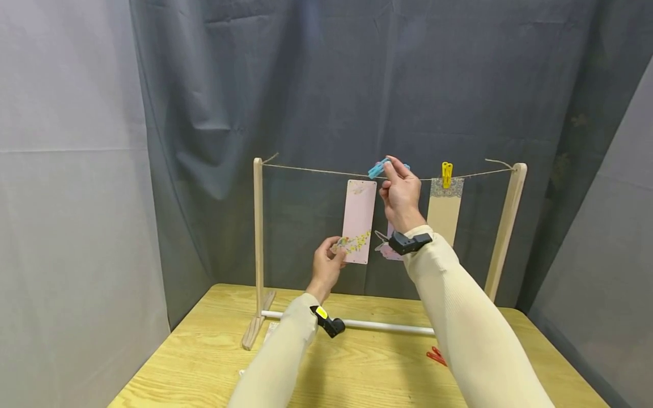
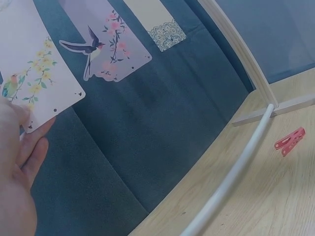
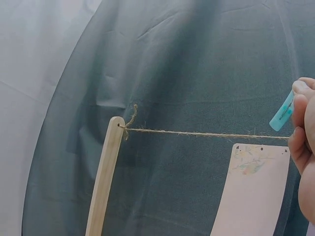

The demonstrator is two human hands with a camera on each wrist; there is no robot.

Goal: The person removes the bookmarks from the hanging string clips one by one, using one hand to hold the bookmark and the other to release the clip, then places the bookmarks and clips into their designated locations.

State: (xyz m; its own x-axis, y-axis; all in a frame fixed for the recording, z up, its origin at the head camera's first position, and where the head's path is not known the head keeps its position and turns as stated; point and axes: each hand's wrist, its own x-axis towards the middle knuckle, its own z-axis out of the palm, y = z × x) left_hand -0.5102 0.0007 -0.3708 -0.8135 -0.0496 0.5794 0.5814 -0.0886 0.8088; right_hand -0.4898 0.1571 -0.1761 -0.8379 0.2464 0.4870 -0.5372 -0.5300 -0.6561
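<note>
The left hand (image 1: 326,262) pinched the pink card's (image 1: 359,221) bottom; above it, the right hand (image 1: 400,192) squeezed a blue peg (image 1: 378,168) by the string (image 1: 311,170).

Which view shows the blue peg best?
Head view: the blue peg shows nearly whole, pinched by the right hand at the string. Right wrist shows only its tip; left wrist shows none of it.

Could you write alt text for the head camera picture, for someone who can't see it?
A person's right hand holds a blue clothespin at a twine line strung between wooden posts, while the left hand holds the bottom of a pink floral card.
</note>
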